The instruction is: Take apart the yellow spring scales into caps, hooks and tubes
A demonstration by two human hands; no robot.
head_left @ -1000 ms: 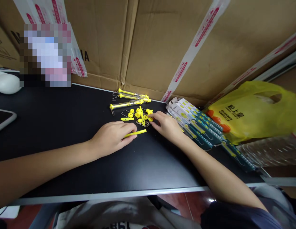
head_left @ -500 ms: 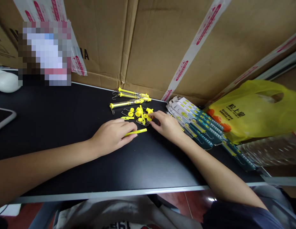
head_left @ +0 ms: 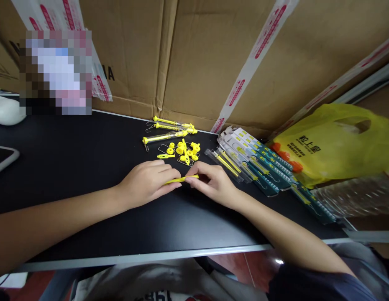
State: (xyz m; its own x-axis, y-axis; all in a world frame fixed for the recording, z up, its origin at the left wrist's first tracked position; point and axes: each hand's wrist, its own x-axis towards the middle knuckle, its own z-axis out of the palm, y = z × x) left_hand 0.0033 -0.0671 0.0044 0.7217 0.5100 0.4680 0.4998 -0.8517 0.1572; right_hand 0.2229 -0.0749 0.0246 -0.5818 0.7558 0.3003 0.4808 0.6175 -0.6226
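Note:
My left hand (head_left: 147, 182) rests on the black table (head_left: 72, 159) and pinches a thin yellow rod (head_left: 178, 180) at its left end. My right hand (head_left: 213, 184) has its fingers closed at the rod's right tip, where a small yellow piece may be pinched; I cannot make it out. Just beyond both hands lies a pile of small yellow plastic parts and wire hooks (head_left: 183, 151). Behind the pile lie three assembled yellow and clear tubes (head_left: 169, 127).
A fanned stack of packaged cards (head_left: 257, 163) lies right of the hands, with clear tubes (head_left: 224, 161) at its near edge. A yellow plastic bag (head_left: 332, 142) sits further right. Cardboard boxes (head_left: 197, 58) wall the back. A device's corner (head_left: 3, 154) shows at left.
My right hand left the pile of yellow parts and came back toward me to the right tip of the rod. The left hand kept the rod almost still.

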